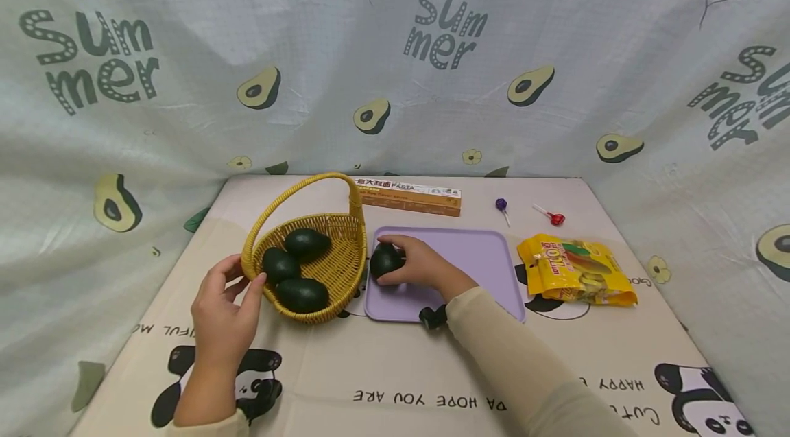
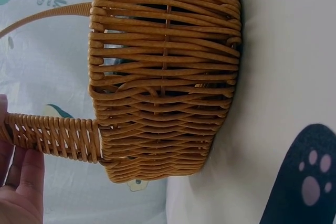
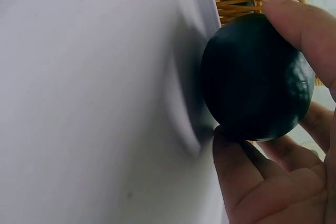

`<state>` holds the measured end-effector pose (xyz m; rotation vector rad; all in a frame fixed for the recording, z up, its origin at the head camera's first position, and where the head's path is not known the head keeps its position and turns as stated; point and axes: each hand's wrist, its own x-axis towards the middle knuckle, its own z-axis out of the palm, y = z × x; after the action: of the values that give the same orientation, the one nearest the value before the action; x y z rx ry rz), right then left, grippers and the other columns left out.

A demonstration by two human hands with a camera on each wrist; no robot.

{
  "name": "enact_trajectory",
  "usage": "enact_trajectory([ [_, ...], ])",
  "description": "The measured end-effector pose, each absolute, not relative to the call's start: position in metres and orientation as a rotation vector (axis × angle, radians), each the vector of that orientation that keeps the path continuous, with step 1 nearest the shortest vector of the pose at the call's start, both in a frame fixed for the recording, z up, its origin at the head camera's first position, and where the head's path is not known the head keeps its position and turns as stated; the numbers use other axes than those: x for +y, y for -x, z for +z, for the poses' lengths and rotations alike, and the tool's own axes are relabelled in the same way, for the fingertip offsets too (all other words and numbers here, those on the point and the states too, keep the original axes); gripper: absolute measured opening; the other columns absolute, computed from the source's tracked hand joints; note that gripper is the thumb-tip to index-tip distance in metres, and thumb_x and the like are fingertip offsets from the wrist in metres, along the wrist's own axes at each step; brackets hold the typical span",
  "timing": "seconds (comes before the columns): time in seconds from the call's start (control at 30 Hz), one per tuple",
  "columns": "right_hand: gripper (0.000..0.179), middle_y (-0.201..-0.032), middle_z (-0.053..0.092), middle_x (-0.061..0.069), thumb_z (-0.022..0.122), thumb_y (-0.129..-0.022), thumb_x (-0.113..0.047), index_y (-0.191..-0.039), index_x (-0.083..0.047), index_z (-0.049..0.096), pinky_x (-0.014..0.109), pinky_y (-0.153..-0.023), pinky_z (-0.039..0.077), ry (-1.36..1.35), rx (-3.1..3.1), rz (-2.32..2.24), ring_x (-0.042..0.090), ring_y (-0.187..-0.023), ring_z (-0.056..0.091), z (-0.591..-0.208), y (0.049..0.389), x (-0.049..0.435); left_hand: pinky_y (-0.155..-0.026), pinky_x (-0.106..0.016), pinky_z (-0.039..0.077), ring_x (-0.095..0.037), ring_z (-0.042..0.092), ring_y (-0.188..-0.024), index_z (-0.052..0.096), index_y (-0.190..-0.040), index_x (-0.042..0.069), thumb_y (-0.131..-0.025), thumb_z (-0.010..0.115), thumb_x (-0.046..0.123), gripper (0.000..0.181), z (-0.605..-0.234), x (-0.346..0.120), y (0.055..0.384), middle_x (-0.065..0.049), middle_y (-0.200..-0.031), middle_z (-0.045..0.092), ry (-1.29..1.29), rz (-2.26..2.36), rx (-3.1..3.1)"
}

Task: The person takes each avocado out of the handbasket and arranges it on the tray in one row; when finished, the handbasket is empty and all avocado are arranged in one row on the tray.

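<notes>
My left hand (image 1: 225,313) grips the base of the handle on a yellow wicker basket (image 1: 342,224); in the left wrist view, fingers and thumb are at the woven handle (image 2: 58,137). Three dark green avocados (image 1: 302,295) lie inside the basket. My right hand (image 1: 420,264) holds another dark green avocado (image 1: 385,260) between thumb and fingers, over the left side of a lilac tray (image 1: 475,252). From the right wrist view, this avocado (image 3: 254,80) appears close above the tray surface, with the basket wall behind it.
A small dark lumpy thing (image 1: 432,317) is at the tray's front edge, partly behind the right sleeve. A pasta box (image 1: 410,200) lies behind the tray. Purple (image 1: 501,204) and red (image 1: 557,219) lollipops lie back right, and a yellow snack bag (image 1: 580,269) right of the tray.
</notes>
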<state>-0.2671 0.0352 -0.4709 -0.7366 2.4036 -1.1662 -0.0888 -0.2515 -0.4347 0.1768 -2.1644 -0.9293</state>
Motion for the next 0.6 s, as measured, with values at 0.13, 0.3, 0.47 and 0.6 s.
enact_trajectory([
  [0.13, 0.085, -0.146, 0.058, 0.004, 0.093, -0.075, -0.033, -0.149, -0.018, 0.054, 0.046, -0.111, 0.050, 0.752, 2.424, -1.163, 0.032, -0.135, 0.054, -0.4734, 0.2676, 0.0319, -0.094, 0.002, 0.042, -0.016, 0.061, -0.113, 0.058, -0.131, -0.003, -0.089, 0.077, 0.000, 0.047, -0.4349, -0.2511, 0.0895, -0.016, -0.123, 0.065, -0.180, -0.928, -2.164],
  [0.3, 0.086, -0.147, 0.057, 0.004, 0.094, -0.074, -0.032, -0.148, -0.018, 0.054, 0.045, -0.111, 0.049, 0.758, 2.445, -1.142, 0.030, -0.134, 0.055, -0.4727, 0.2667, 0.0289, -0.093, 0.001, 0.043, -0.007, 0.058, -0.112, 0.058, -0.131, -0.002, -0.089, 0.077, 0.001, 0.046, -0.4359, -0.2517, 0.0905, -0.015, -0.122, 0.065, -0.183, -0.936, -2.166],
  [0.47, 0.087, -0.147, 0.057, 0.003, 0.094, -0.074, -0.034, -0.150, -0.018, 0.052, 0.046, -0.111, 0.049, 0.775, 2.445, -1.107, 0.026, -0.132, 0.055, -0.4702, 0.2653, 0.0289, -0.093, 0.002, 0.042, -0.007, 0.057, -0.112, 0.058, -0.131, -0.002, -0.089, 0.078, 0.001, 0.046, -0.4365, -0.2527, 0.0913, -0.015, -0.122, 0.065, -0.178, -0.937, -2.168],
  [0.6, 0.089, -0.148, 0.056, 0.003, 0.094, -0.075, -0.032, -0.152, -0.018, 0.050, 0.046, -0.113, 0.048, 0.792, 2.441, -1.088, 0.026, -0.132, 0.054, -0.4675, 0.2643, 0.0291, -0.094, 0.000, 0.044, -0.002, 0.056, -0.112, 0.058, -0.131, -0.002, -0.089, 0.078, 0.001, 0.047, -0.4362, -0.2537, 0.0922, -0.015, -0.122, 0.065, -0.172, -0.940, -2.164],
])
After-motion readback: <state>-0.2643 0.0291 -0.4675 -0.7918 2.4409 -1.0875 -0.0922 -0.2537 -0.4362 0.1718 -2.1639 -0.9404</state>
